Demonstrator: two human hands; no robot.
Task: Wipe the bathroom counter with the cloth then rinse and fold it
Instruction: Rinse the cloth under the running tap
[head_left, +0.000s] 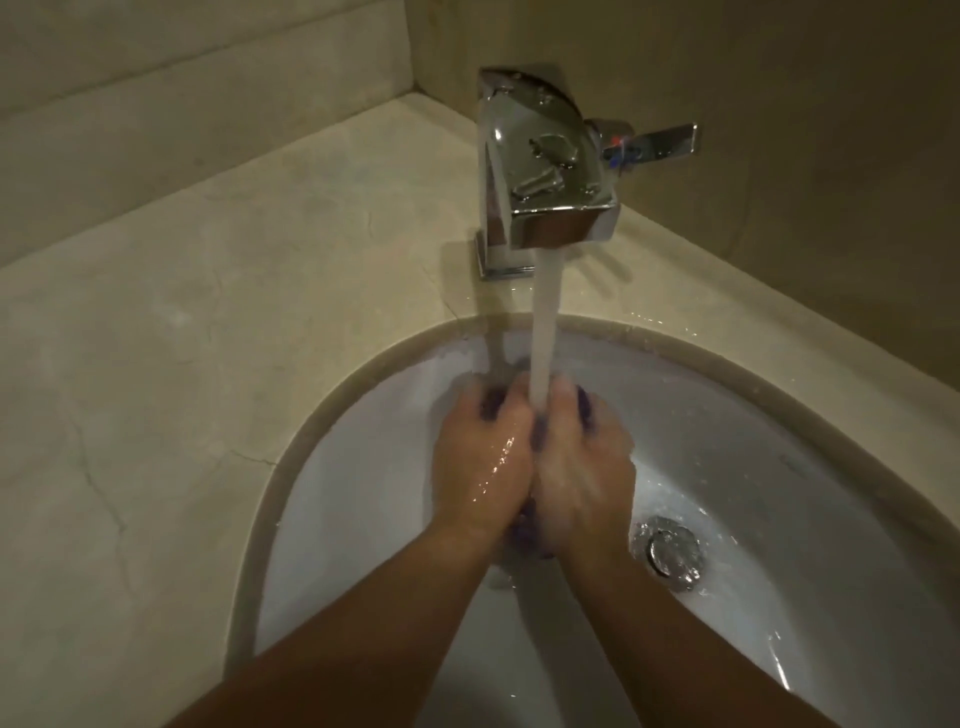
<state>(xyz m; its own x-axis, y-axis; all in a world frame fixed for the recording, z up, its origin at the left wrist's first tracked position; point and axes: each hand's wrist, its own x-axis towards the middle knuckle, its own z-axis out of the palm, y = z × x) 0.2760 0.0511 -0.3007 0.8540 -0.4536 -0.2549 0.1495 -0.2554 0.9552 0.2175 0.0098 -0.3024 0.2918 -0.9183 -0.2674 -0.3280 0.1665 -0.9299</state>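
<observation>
Both my hands are pressed together inside the white sink basin, under the running water stream. My left hand and my right hand both grip a dark purple cloth bunched between them. Only small bits of the cloth show, at the fingertips and below the palms. Water from the chrome faucet lands where the two hands meet. Both hands are wet and slightly blurred.
The beige stone counter surrounds the basin, with hairline cracks on its left part and water drops behind the rim. The faucet lever points right. A chrome drain sits to the right of my hands. Walls close in behind and right.
</observation>
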